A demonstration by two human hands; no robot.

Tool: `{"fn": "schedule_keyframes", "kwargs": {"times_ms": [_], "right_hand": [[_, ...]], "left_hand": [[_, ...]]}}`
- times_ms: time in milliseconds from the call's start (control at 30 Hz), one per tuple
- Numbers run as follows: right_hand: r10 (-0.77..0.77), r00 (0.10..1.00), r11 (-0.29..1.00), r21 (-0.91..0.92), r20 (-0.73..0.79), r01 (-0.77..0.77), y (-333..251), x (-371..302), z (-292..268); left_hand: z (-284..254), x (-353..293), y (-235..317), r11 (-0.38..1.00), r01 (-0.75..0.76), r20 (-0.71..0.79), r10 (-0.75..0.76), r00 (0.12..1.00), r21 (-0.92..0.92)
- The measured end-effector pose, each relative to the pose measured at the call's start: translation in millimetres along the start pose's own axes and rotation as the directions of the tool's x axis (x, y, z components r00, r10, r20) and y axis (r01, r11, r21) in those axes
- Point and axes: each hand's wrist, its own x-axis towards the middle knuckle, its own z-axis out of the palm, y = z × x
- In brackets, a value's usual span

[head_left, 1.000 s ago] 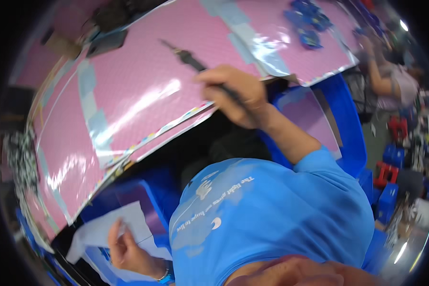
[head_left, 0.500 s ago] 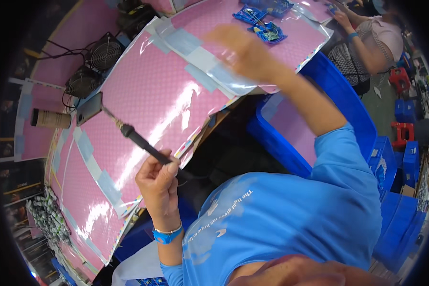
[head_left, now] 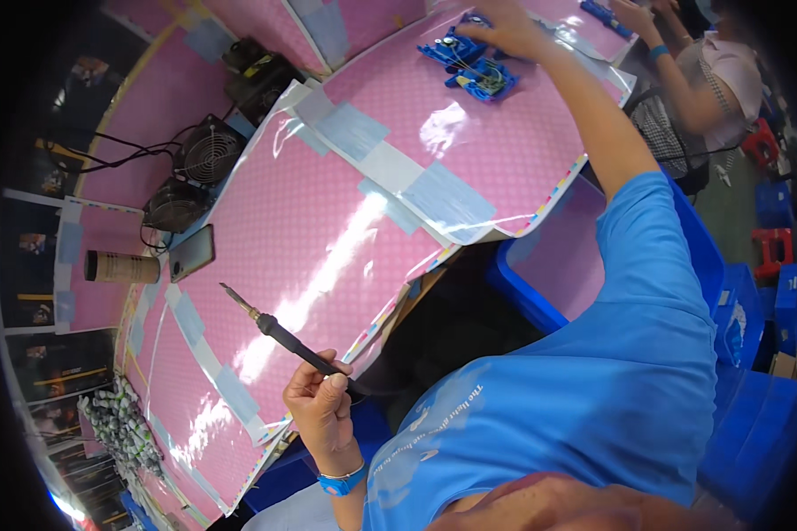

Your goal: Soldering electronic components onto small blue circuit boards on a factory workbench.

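My left hand is closed around the black handle of a soldering iron. Its bare metal tip points up and left, above the pink work surface. At the far edge of the view, my right hand reaches over a small group of blue plastic pieces with wires and small boards in them. Its fingers are stretched out at the nearest pieces; part of the hand is cut off by the upper rim.
Two black fans with cables stand at the back left. By them lie a phone and a brown cylindrical container. A blue bin stands below the table edge. A co-worker sits at the far right.
My right hand has moved away from me across the table to the blue pieces. The soldering iron stays in my left hand. The whole view has shifted somewhat.
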Motion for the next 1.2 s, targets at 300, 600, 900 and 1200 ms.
{"fn": "schedule_keyframes", "kwargs": {"times_ms": [300, 600, 900, 1200], "right_hand": [[0.313, 0.910, 0.941, -0.221, 0.271, -0.258, 69, 9, 34], [0.241, 0.942, 0.944, -0.282, 0.233, -0.172, -140, -39, 28], [-0.260, 0.906, 0.965, 0.054, 0.333, 0.257, -299, -71, 20], [-0.740, 0.669, 0.436, 0.807, 0.071, 0.397, -379, -167, -30]], "left_hand": [[4, 1, -1, 0.998, 0.016, -0.015, -0.015, 1.000, 0.065], [0, 8, -7, 0.989, 0.084, 0.041, -0.090, 0.995, 0.121], [-16, -7, -1, 0.994, 0.056, 0.140, -0.069, 0.988, 0.091], [-24, -14, 15, 0.933, -0.068, 0.325, -0.054, 0.944, 0.353]]}}
